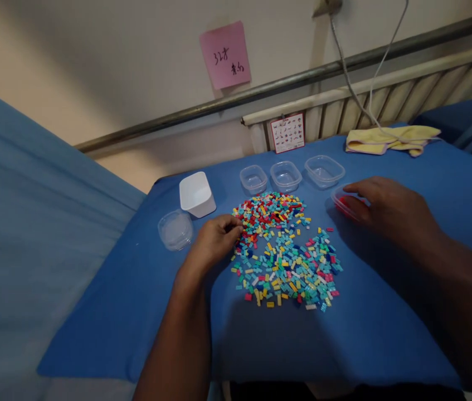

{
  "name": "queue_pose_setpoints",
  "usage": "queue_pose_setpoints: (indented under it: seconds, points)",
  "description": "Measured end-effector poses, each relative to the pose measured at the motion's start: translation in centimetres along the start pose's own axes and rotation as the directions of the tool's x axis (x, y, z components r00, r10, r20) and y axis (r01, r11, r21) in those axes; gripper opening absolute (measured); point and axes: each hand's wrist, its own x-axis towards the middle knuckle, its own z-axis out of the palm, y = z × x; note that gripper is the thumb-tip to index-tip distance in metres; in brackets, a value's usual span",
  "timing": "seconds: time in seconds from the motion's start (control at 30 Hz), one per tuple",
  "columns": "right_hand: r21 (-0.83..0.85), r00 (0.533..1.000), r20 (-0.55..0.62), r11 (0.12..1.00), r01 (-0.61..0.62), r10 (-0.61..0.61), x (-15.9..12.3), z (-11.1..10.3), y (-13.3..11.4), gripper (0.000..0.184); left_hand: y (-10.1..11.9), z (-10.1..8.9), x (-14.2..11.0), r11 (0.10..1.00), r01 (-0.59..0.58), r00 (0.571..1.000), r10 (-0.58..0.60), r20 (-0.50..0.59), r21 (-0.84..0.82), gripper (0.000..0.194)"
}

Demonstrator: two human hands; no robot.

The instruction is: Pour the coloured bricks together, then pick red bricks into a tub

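Note:
Small plastic building bricks in many colours lie spread in a loose pile on the blue cloth; red ones gather in its upper part. At the pile's left edge is my left hand, thumb and forefinger pinched together among the bricks. Whatever sits between those fingertips is too small to make out. Right of the pile, my right hand grips a clear plastic container by its rim, thumb and fingers closed around it. Red bricks show inside this container, partly hidden by the hand.
Behind the pile stand three clear containers in a row. A white tub and clear lids or shallow containers sit at left. A yellow cloth lies back right, near a hanging white cable. Blue curtain borders the left.

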Motion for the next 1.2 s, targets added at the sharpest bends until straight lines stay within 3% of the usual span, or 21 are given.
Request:
queue_pose_setpoints:
  seconds: [0.2, 0.33, 0.5, 0.63, 0.73, 0.87, 0.97, 1.2]
  points:
    - [0.196, 0.974, 0.08, 0.961, 0.195, -0.213, -0.5, 0.8, -3.2, 0.027, 0.3, 1.7, -0.3, 0.927, -0.264, 0.962, 0.272, 0.005, 0.266, 0.026]
    - [0.3, 0.917, 0.182, 0.908, 0.293, -0.356, -1.0, 1.5, -4.9, 0.029, 0.7, 3.7, -0.2, 0.881, -0.314, 0.946, 0.32, 0.044, 0.354, 0.029]
    - [0.378, 0.892, 0.2, 0.872, 0.312, -0.406, -1.3, 2.3, -6.4, 0.029, 1.7, 5.8, -0.3, 0.852, -0.418, 0.906, 0.415, 0.08, 0.316, 0.027]
    - [0.479, 0.897, 0.146, 0.823, 0.304, -0.417, -1.1, 3.3, -8.5, 0.038, 2.1, 5.9, -0.4, 0.829, -0.532, 0.846, 0.518, 0.124, 0.171, 0.026]
    - [0.511, 0.855, 0.19, 0.792, 0.334, -0.483, -0.8, 4.3, -10.3, 0.051, 1.6, 4.4, -0.3, 0.85, -0.49, 0.871, 0.487, 0.068, 0.191, 0.024]
    - [0.529, 0.777, 0.263, 0.759, 0.38, -0.572, -0.7, 4.8, -11.2, 0.047, 0.9, 1.9, -0.2, 0.903, -0.33, 0.934, 0.355, -0.046, 0.274, 0.019]
    - [0.512, 0.793, 0.252, 0.772, 0.377, -0.554, -0.8, 4.6, -10.4, 0.048, 0.9, 1.2, -0.4, 0.915, -0.33, 0.944, 0.326, 0.057, 0.232, 0.018]
    - [0.475, 0.798, 0.209, 0.772, 0.423, -0.565, -1.4, 3.9, -8.3, 0.037, 1.3, 1.3, -1.5, 0.915, -0.357, 0.912, 0.297, 0.281, 0.189, 0.023]
